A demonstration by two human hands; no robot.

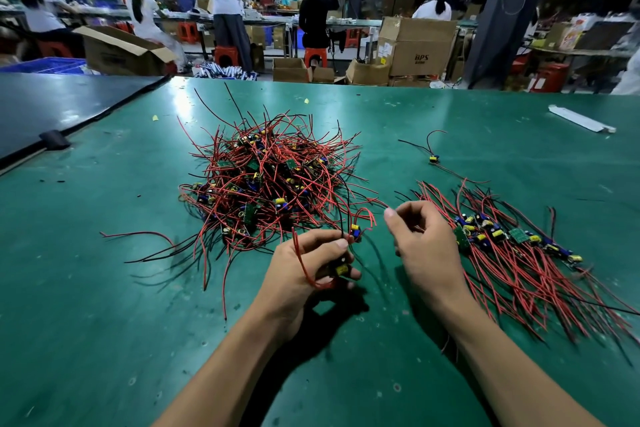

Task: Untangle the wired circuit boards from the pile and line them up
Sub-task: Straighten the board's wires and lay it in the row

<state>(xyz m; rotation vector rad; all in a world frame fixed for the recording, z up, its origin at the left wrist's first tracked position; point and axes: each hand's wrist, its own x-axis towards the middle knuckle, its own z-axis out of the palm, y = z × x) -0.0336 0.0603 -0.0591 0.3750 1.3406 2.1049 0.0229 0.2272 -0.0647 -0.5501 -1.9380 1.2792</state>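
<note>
Far left: a dark panel (52,107) lay over the corner of the green table (104,322); right of it, left of the table's centre, sat the pile (263,180) of small boards, red and black wires sticking out on all sides and loose ends trailing toward the near edge; the left hand (308,267) was just in front of the pile's near right side, fingers curled round a board (341,269) with a yellow part, a red loop (300,262) draped across the hand; a second board (355,230) with yellow and blue parts hung just above the fingertips, and whether its wires ran into the same grip could not be told; the right hand (422,243) was close beside but apart from the left, fingers curled in, thumb and forefinger pinching the end of a red wire (377,200) that ran back toward the pile; right of that hand lay the row (512,236) of sorted boards, side by side in a slanted line, wires combed toward the near right; one lone board (433,159) lay behind the row, apart from it; far right, a white strip (581,120) lay near the table's back edge.
</note>
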